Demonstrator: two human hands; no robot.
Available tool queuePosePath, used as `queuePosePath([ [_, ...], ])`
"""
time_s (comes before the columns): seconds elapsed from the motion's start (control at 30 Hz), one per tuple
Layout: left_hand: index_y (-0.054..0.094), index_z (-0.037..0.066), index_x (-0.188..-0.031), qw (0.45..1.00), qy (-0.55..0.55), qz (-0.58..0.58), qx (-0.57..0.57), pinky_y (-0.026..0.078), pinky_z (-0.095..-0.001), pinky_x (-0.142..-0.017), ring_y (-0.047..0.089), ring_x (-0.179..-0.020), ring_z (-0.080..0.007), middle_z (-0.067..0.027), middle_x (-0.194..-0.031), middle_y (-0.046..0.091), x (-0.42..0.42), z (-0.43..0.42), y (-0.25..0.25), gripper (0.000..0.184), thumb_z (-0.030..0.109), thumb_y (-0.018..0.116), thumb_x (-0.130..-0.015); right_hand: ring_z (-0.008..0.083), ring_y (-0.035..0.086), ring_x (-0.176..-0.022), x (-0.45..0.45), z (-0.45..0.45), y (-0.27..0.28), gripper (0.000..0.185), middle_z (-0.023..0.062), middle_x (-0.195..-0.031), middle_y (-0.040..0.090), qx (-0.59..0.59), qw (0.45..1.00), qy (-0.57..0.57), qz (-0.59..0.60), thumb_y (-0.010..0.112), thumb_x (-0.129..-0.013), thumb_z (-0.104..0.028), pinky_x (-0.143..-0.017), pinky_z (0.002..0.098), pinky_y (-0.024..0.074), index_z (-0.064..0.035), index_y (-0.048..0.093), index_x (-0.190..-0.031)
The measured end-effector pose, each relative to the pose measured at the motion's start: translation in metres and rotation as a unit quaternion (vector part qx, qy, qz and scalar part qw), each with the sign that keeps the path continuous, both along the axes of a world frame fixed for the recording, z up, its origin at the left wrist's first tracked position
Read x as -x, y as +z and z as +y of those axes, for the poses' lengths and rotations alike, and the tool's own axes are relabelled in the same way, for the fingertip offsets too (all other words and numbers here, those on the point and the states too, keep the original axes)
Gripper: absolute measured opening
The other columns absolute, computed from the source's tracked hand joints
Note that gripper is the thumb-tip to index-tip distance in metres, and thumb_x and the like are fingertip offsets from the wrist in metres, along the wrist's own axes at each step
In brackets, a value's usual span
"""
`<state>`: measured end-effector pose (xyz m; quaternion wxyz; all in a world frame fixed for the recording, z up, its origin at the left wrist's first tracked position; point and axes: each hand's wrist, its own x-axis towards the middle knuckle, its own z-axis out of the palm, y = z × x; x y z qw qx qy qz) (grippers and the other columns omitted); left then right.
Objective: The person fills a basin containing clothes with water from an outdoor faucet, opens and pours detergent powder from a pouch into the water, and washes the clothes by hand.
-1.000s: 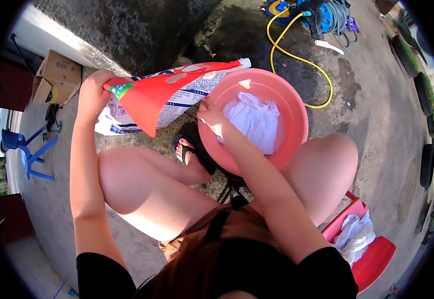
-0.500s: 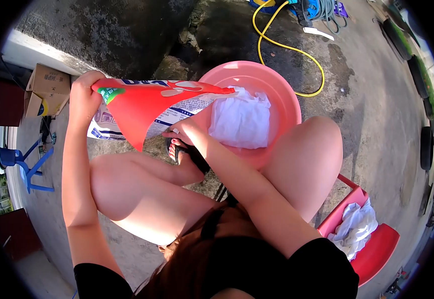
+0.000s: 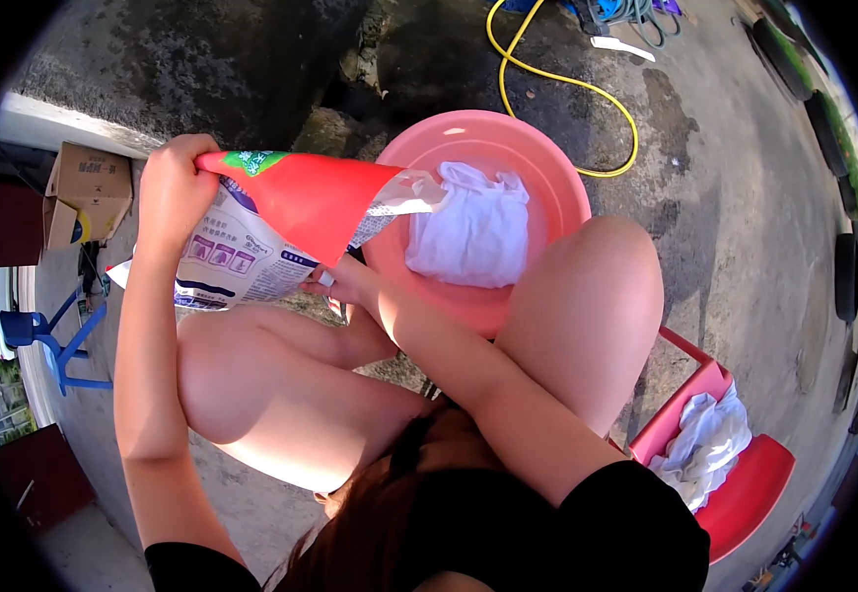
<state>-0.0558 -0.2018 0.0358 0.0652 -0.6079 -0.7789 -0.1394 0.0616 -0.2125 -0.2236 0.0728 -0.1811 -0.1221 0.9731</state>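
The bag (image 3: 319,200), tip over the tub (image 3: 559,192), is gripped at one end by the left hand (image 3: 178,176) and held low by the right hand (image 3: 342,280); probably soft, it is best supported underneath.

red-and-white printed bag (image 3: 316,202) | creased, tilted | narrow end over pink basin (image 3: 559,176)

Concrete floor (image 3: 720,237) — pink basin (image 3: 464,306), yellow hose (image 3: 634,130).

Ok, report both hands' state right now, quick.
Left hand: closed, gripping the printed plastic bag by its upper edge.
Right hand: at the bag's underside, fingers partly hidden; can't tell whether it grips.
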Motion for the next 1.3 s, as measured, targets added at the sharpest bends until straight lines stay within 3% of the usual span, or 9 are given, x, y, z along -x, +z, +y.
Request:
queuePosePath([
  [0.07, 0.062, 0.001, -0.076, 1.0, -0.002, 0.001, 0.004, 0.046, -0.0373, -0.065, 0.058, -0.073, -0.0353, -0.0171, -0.077, 0.06, -0.004, 0.003, -0.001, 0.016, 0.0, 0.05, -0.065, 0.0216, 0.052, -0.09, 0.0, -0.001, -0.002, 0.035, 0.0077, -0.101, 0.055, 0.023, 1.0, -0.004, 0.006, 0.044, -0.068, 0.011, -0.079, 0.0356, 0.0496, -0.003, 0.054, -0.099],
  [0.37, 0.062, 0.001, -0.076, 1.0, -0.015, 0.002, 0.002, 0.046, -0.038, -0.065, 0.058, -0.072, -0.0364, -0.0187, -0.076, 0.06, -0.012, 0.014, -0.006, 0.018, 0.0, 0.049, -0.064, 0.0212, 0.051, -0.094, -0.003, 0.001, -0.007, 0.041, 0.0083, -0.107, 0.052, 0.072, 0.997, -0.006, 0.014, 0.043, -0.065, 0.014, -0.08, 0.0321, 0.0498, -0.003, 0.051, -0.101],
  [0.57, 0.063, 0.001, -0.077, 1.0, -0.011, 0.012, 0.008, 0.046, -0.0382, -0.065, 0.058, -0.073, -0.0365, -0.0189, -0.076, 0.06, -0.019, 0.018, -0.002, 0.019, 0.0, 0.049, -0.064, 0.0226, 0.054, -0.084, 0.001, -0.003, -0.006, 0.035, 0.0109, -0.097, 0.056, 0.053, 0.999, 0.009, 0.006, 0.042, -0.066, 0.012, -0.078, 0.033, 0.0512, -0.0013, 0.055, -0.096],
  [0.67, 0.063, 0.001, -0.078, 1.0, -0.007, 0.006, 0.007, 0.046, -0.0381, -0.066, 0.057, -0.073, -0.0366, -0.019, -0.076, 0.06, -0.023, 0.016, 0.0, 0.02, 0.0, 0.049, -0.064, 0.0194, 0.054, -0.084, 0.004, -0.002, 0.001, 0.042, 0.0079, -0.096, 0.057, 0.055, 0.998, 0.023, 0.001, 0.043, -0.058, 0.013, -0.076, 0.0293, 0.0507, -0.0023, 0.055, -0.094],
  [0.93, 0.063, 0.001, -0.077, 1.0, -0.008, 0.003, -0.005, 0.046, -0.0377, -0.066, 0.057, -0.072, -0.0369, -0.0198, -0.075, 0.059, -0.02, 0.016, 0.001, 0.02, 0.0, 0.048, -0.063, 0.0157, 0.052, -0.083, -0.006, 0.001, 0.022, 0.025, 0.0045, -0.091, 0.057, 0.02, 0.999, 0.008, -0.041, 0.046, -0.069, 0.007, -0.078, 0.0288, 0.0481, -0.0043, 0.056, -0.09],
  [0.97, 0.062, 0.001, -0.077, 1.0, -0.012, 0.001, -0.003, 0.046, -0.0378, -0.065, 0.057, -0.072, -0.0372, -0.0201, -0.075, 0.059, -0.019, 0.018, 0.001, 0.02, 0.0, 0.048, -0.063, 0.0146, 0.052, -0.082, -0.007, 0.0, 0.019, 0.016, 0.0027, -0.088, 0.058, 0.013, 0.999, 0.007, -0.031, 0.052, -0.075, 0.0, -0.078, 0.0282, 0.0477, -0.0073, 0.057, -0.089],
  [1.1, 0.062, 0.0, -0.077, 1.0, -0.023, -0.004, 0.011, 0.045, -0.0379, -0.064, 0.056, -0.071, -0.0381, -0.0208, -0.073, 0.058, -0.017, 0.018, -0.005, 0.02, 0.0, 0.048, -0.063, 0.0159, 0.054, -0.082, 0.001, 0.006, 0.009, 0.023, 0.0047, -0.09, 0.059, 0.018, 0.998, -0.004, -0.063, 0.048, -0.072, 0.003, -0.074, 0.0273, 0.0488, -0.0045, 0.057, -0.092],
  [1.2, 0.061, 0.0, -0.077, 1.0, 0.007, -0.027, 0.008, 0.045, -0.038, -0.065, 0.056, -0.072, -0.0381, -0.0209, -0.074, 0.058, -0.013, 0.017, -0.004, 0.02, 0.0, 0.048, -0.063, 0.0163, 0.054, -0.083, -0.009, 0.007, 0.004, 0.021, 0.0056, -0.092, 0.059, -0.036, 0.999, -0.024, -0.018, 0.048, -0.073, 0.002, -0.073, 0.0274, 0.049, -0.0047, 0.058, -0.091],
  [1.3, 0.061, 0.0, -0.076, 0.999, -0.019, -0.02, 0.022, 0.045, -0.0386, -0.065, 0.056, -0.072, -0.0386, -0.0214, -0.074, 0.058, -0.023, 0.02, -0.008, 0.02, 0.0, 0.047, -0.062, 0.0141, 0.054, -0.081, -0.012, 0.008, 0.01, 0.015, 0.0037, -0.089, 0.06, -0.031, 0.998, -0.008, -0.059, 0.052, -0.077, -0.004, -0.072, 0.0273, 0.0485, -0.0077, 0.059, -0.09],
])
